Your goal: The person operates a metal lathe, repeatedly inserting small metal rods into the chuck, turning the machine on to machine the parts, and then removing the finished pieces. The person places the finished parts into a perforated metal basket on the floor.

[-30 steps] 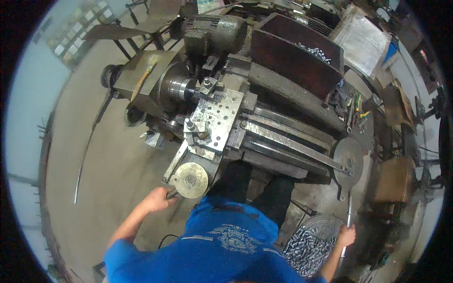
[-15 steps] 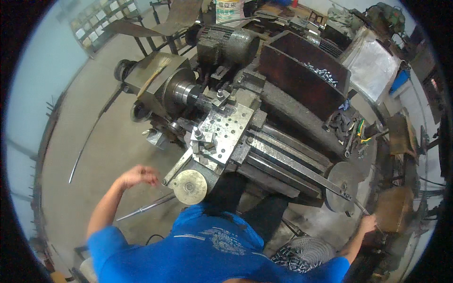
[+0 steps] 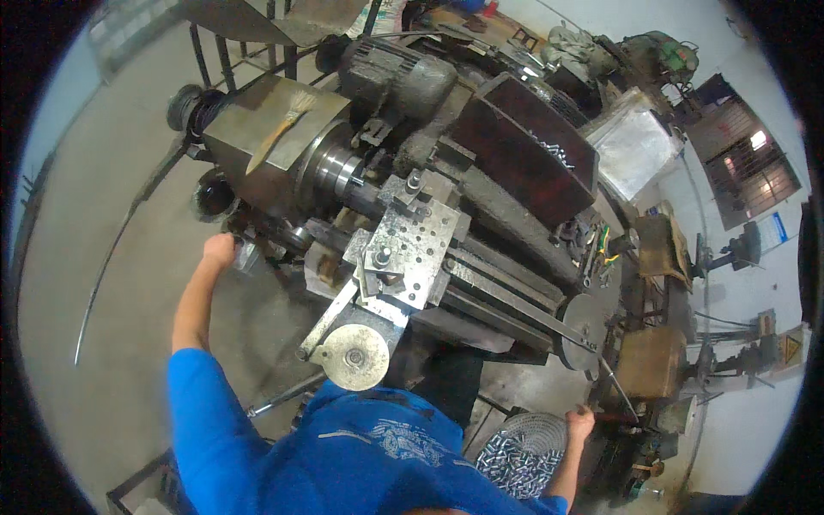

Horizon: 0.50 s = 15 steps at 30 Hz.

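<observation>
My left hand (image 3: 221,250) is closed at the front of the lathe's grey headstock (image 3: 257,107), beside a shiny clear-looking part (image 3: 247,257); what the fingers hold, if anything, is hidden. My right hand (image 3: 580,421) is closed by the rim of a round basket (image 3: 539,432) at the lower right. Whether anything is in it is too small to tell. Small shiny metal pieces (image 3: 518,465) fill much of the basket. A short bright pin (image 3: 357,181) sticks out of the round metal chuck (image 3: 340,169). Right of it sits the drilled tool slide (image 3: 419,245).
A wooden-handled brush (image 3: 276,142) lies on the headstock. A round handwheel (image 3: 355,357) and a lever (image 3: 329,321) stick out toward me. Behind the bed stands a dark red bin (image 3: 524,150) with metal pieces. Wrenches and pliers (image 3: 604,245) lie farther right.
My left hand has moved from beside the handwheel up to the headstock's front. My right hand has left the long lever at the far right and come to the basket. The view has shifted.
</observation>
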Available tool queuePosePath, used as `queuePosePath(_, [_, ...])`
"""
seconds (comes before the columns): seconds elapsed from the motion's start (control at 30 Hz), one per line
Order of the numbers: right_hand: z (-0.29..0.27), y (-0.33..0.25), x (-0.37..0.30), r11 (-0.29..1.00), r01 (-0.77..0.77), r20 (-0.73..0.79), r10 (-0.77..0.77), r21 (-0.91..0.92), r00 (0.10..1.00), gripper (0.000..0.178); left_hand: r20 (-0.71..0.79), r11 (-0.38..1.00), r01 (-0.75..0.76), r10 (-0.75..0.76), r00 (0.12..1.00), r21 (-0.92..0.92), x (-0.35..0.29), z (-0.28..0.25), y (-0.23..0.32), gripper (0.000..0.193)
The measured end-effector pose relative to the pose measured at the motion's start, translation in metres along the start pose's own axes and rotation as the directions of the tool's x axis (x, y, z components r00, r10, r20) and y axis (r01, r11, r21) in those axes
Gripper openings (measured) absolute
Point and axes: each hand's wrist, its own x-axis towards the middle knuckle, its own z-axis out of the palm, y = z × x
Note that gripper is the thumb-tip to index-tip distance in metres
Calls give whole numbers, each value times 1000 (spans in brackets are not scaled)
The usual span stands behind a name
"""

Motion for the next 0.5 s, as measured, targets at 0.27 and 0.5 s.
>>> queuePosePath(0.27, [-31,-114,-24,995,104,31,-104,-2,994,28,-215,761,244,-448,867,-602,5,65,48,36])
queuePosePath(0.5, [-65,-322,38,810,474,-19,-499,345,867,29,-61,987,-96,89,994,-125,-6,11,-19,35])
